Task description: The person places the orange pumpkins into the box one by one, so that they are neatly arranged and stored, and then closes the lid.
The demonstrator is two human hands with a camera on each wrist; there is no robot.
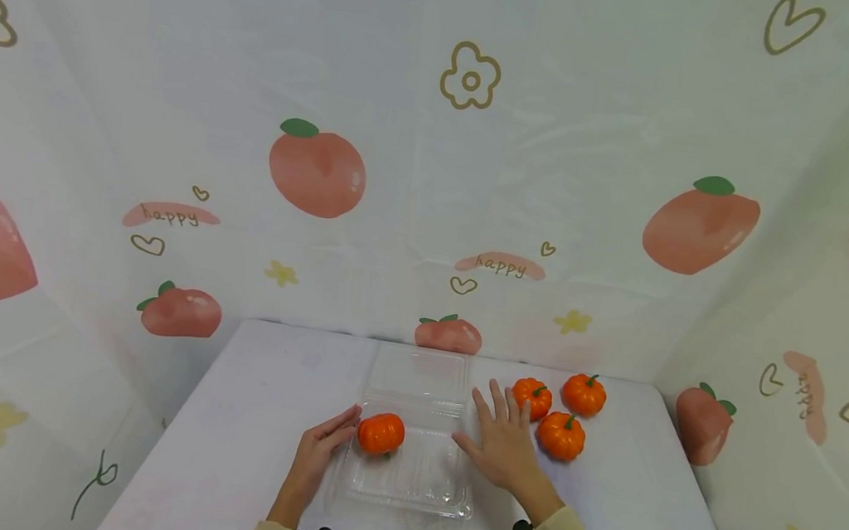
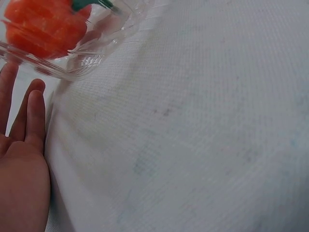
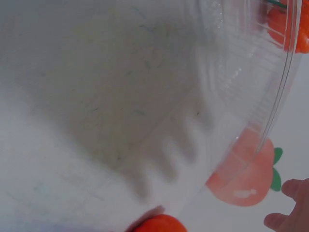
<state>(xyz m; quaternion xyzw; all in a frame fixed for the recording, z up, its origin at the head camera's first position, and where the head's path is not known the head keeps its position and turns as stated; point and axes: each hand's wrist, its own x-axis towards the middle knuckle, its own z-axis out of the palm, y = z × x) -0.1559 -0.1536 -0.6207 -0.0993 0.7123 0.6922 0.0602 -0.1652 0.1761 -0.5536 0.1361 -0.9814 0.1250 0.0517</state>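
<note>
A clear plastic clamshell box (image 1: 423,477) lies with its lid (image 1: 419,374) folded back, away from me. One small orange pumpkin (image 1: 381,434) sits inside its base, toward the left. My left hand (image 1: 315,456) is at the box's left side, fingers extended; in the left wrist view a fingertip (image 2: 13,72) meets or nearly meets the rim. To the right of the box, my right hand (image 1: 506,448) hovers with its fingers spread, holding nothing. Beside it are three more pumpkins, a near one (image 1: 561,436), a left one (image 1: 531,398) and a far one (image 1: 584,395).
The white table (image 1: 230,449) runs back to a hanging cloth (image 1: 402,172) printed with peaches, hearts and flowers. More of this cloth rises on the left and right sides. In the right wrist view, the hand's shadow (image 3: 120,140) falls on the tabletop.
</note>
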